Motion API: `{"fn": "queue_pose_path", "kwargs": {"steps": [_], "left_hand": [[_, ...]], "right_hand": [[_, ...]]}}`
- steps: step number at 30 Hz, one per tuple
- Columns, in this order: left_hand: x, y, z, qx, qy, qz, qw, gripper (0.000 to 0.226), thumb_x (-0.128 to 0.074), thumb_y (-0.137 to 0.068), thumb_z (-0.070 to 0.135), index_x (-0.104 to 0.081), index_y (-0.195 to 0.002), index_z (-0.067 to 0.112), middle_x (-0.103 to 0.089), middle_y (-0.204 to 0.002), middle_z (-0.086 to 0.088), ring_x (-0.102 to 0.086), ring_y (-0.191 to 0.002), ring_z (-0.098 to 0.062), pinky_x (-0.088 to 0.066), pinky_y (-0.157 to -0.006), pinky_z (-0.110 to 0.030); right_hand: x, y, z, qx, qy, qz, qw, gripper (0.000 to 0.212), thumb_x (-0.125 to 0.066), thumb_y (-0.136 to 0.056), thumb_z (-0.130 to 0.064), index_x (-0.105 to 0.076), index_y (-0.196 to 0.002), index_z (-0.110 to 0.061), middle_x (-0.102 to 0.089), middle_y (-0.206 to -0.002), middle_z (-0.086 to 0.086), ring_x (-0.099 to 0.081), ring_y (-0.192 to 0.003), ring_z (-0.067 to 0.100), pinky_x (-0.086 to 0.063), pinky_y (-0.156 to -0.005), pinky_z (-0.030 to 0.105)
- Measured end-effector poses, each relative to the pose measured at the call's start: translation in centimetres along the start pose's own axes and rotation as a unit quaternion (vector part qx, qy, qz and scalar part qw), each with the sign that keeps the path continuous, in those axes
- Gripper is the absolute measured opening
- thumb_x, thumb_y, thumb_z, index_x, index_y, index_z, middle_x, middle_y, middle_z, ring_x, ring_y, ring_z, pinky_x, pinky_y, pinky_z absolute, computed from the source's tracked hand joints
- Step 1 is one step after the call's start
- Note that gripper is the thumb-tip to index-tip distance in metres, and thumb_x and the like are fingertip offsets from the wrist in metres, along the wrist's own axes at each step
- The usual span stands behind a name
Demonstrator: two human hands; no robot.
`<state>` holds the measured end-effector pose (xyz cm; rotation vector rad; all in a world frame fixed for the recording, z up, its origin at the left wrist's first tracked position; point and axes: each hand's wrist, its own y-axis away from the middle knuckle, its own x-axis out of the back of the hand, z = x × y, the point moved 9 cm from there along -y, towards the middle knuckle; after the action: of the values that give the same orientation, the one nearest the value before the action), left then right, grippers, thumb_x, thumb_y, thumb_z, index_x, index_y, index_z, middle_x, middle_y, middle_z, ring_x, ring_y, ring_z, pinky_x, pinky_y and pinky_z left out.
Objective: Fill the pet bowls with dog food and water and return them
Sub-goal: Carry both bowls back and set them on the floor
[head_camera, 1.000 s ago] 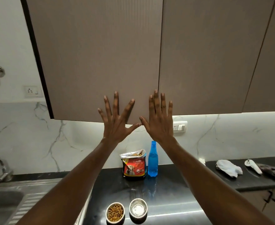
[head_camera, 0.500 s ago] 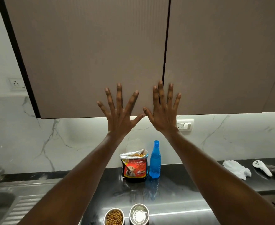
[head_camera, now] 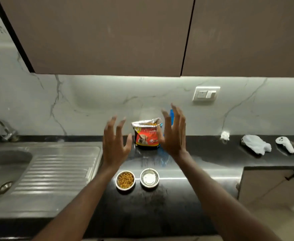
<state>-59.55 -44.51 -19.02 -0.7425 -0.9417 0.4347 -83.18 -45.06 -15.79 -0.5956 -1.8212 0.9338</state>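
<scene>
Nearest the camera, two bare forearms rise from the bottom corners of the frame toward its middle. Between them, low in the center, two small steel bowls stand side by side on the black counter, close but apart: the left bowl is full of brown kibble, the right bowl holds a pale pool (water, by the look of it). Above the bowls both hands hang in the air, holding nothing. The left hand has its fingers spread and slightly bent; the right hand is likewise loose and spread, turned edge-on. Behind and between them an open red dog food bag stands upright at the back of the counter, and a blue bottle just right of it is mostly hidden by the right hand. At left lies a steel sink with a tap. At far right lie a white cloth and a white handle-shaped object. Farther back, a wall switch sits on the marble backsplash, under brown cabinets across the top.
</scene>
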Motion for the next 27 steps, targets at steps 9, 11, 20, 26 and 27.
{"fn": "queue_pose_path", "kwargs": {"steps": [9,11,20,26,27], "left_hand": [[-8.2,26.9,-16.2,0.595,0.138,-0.162,0.775,0.017,-0.081,-0.093,0.018,-0.081,-0.107,0.008,-0.081,-0.088,-0.005,-0.078,-0.09,-0.026,-0.06,-0.094,-0.037],[-9.2,29.2,-16.8,0.627,0.145,-0.179,0.744,0.016,-0.081,-0.094,0.022,-0.083,-0.105,0.009,-0.08,-0.079,-0.001,-0.079,-0.084,-0.021,-0.062,-0.094,-0.039],[-12.3,30.3,-18.3,0.703,0.221,-0.111,0.667,0.023,-0.083,-0.095,0.018,-0.078,-0.111,0.002,-0.081,-0.081,-0.009,-0.081,-0.082,-0.021,-0.066,-0.091,-0.043],[-12.8,30.2,-18.8,0.719,0.224,-0.101,0.65,0.023,-0.084,-0.093,0.012,-0.078,-0.112,0.0,-0.08,-0.088,-0.012,-0.081,-0.085,-0.02,-0.067,-0.087,-0.038],[-12.9,30.3,-18.9,0.72,0.224,-0.103,0.649,0.023,-0.084,-0.093,0.012,-0.078,-0.112,0.0,-0.08,-0.088,-0.012,-0.081,-0.085,-0.02,-0.067,-0.087,-0.038]], "right_hand": [[-12.1,24.1,7.7,-0.486,-0.132,-0.297,0.811,0.021,-0.074,-0.098,-0.021,-0.079,-0.115,-0.009,-0.08,-0.111,0.008,-0.073,-0.103,0.023,-0.053,-0.099,0.035],[-13.2,27.8,8.9,-0.565,-0.137,-0.306,0.754,0.011,-0.073,-0.096,-0.018,-0.081,-0.1,-0.012,-0.081,-0.097,0.005,-0.074,-0.099,0.022,-0.055,-0.099,0.033],[-16.0,32.1,10.2,-0.685,-0.162,-0.243,0.667,0.026,-0.075,-0.1,-0.015,-0.073,-0.074,-0.018,-0.078,-0.071,0.008,-0.08,-0.071,0.022,-0.068,-0.086,0.042],[-17.1,32.9,10.9,-0.708,-0.157,-0.229,0.649,0.014,-0.077,-0.1,-0.017,-0.075,-0.087,-0.011,-0.075,-0.076,0.008,-0.075,-0.068,0.019,-0.068,-0.082,0.041],[-17.3,33.0,10.9,-0.712,-0.164,-0.231,0.642,0.01,-0.077,-0.1,-0.017,-0.076,-0.093,-0.009,-0.075,-0.079,0.009,-0.076,-0.069,0.018,-0.069,-0.081,0.039]]}}
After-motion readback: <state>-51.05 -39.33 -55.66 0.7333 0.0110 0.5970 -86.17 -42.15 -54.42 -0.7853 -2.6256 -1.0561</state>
